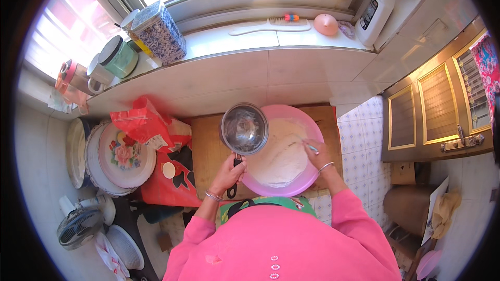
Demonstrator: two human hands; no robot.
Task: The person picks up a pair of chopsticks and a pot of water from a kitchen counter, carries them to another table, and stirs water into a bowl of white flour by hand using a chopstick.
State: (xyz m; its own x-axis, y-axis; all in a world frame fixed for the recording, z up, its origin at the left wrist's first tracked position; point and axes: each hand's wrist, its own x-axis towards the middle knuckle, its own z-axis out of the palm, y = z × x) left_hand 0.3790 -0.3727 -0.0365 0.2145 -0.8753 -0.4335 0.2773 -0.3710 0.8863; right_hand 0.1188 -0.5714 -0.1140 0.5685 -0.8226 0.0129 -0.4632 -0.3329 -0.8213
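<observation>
My left hand [230, 172] grips the black handle of a small metal saucepan [244, 128], held above the left rim of a pink plastic basin [315, 123]. Clear liquid, likely water, seems to be in the pan, though glare makes the level hard to judge. Pale flour [279, 164] fills much of the basin, with a darker patch near its middle. Over the basin's right side, my right hand [318, 155] holds a slim utensil with a pale green handle [313, 148]. The utensil's far end reaches the flour, and its shape there is unclear.
Beneath the basin lies a wooden board [207, 136] on a red cloth [166, 189]. To the left are a red bag [150, 125], a paper cup [168, 170] and a floral enamel tray [146, 164]. A tiled windowsill [218, 45] holds a comb, jars and a spray bottle [379, 11].
</observation>
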